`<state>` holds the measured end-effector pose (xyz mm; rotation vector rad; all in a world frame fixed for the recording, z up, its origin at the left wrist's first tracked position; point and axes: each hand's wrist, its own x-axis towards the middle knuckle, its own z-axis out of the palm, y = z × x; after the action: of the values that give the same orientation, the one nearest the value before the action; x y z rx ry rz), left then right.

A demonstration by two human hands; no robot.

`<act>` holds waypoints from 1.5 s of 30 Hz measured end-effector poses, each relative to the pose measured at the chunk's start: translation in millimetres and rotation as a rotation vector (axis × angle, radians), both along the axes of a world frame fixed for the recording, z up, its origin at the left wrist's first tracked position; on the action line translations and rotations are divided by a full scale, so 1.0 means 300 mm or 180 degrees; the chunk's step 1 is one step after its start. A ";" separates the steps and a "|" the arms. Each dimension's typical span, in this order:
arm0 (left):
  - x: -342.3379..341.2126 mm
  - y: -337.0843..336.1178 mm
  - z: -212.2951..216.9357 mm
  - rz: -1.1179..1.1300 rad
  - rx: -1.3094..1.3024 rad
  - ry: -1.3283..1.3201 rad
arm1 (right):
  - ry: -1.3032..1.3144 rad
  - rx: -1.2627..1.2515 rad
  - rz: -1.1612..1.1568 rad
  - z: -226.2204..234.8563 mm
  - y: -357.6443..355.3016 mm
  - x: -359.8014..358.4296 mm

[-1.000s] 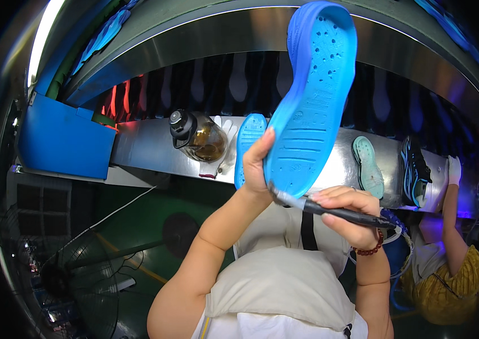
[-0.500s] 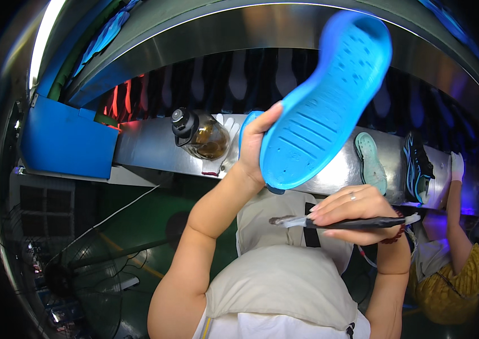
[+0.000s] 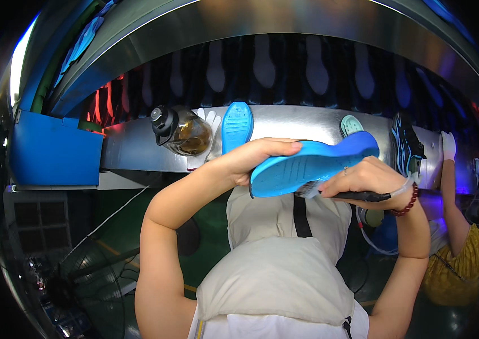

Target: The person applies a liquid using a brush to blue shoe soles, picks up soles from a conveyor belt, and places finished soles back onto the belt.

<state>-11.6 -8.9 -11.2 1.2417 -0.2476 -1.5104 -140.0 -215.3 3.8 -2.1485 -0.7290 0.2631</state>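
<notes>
The left hand [image 3: 253, 157] clasps the ridged end of a bright blue moulded shoe sole [image 3: 293, 168]; the right hand [image 3: 368, 178] tightly grips a black-handled brush [image 3: 362, 196]. The sole's long axis runs roughly along the shiny steel bench's [image 3: 296, 117] near side, ridged end left.

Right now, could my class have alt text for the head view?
A person's left hand holds a tilted blue shoe sole while the right hand holds a black brush at its near edge. Beyond, a metal bench bears another blue sole and a bottle.
</notes>
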 end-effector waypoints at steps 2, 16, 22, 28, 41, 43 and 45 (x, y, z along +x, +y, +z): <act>0.002 0.020 0.010 0.0177 0.0097 0.0115 | -0.0094 -0.0277 0.0124 0.029 -0.019 0.004; -0.005 0.011 -0.101 0.1163 -0.0751 0.1307 | 0.0446 0.1584 -0.1820 -0.145 -0.023 0.071; 0.018 0.027 -0.164 0.1209 -0.0889 0.1235 | -0.0794 0.2057 -0.3947 -0.273 -0.043 0.135; 0.074 0.114 -0.034 0.1121 -0.1148 -0.0230 | -0.0008 0.2210 -0.1445 -0.138 0.144 -0.043; 0.678 0.166 0.403 0.3996 -0.4337 0.0131 | 0.0288 0.4447 -0.2492 -0.283 0.031 -0.005; 0.705 0.040 0.430 0.3762 -0.3161 -0.1010 | 0.0374 0.4483 -0.2628 -0.303 0.032 0.005; 0.658 -0.137 0.439 0.2878 -0.2106 -0.3109 | 0.0418 0.4295 -0.2737 -0.296 0.015 -0.004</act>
<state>185.8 -50.1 120.3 1.1823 -0.6458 0.0476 -141.1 -210.9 -85.1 -0.9407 0.1867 -0.4455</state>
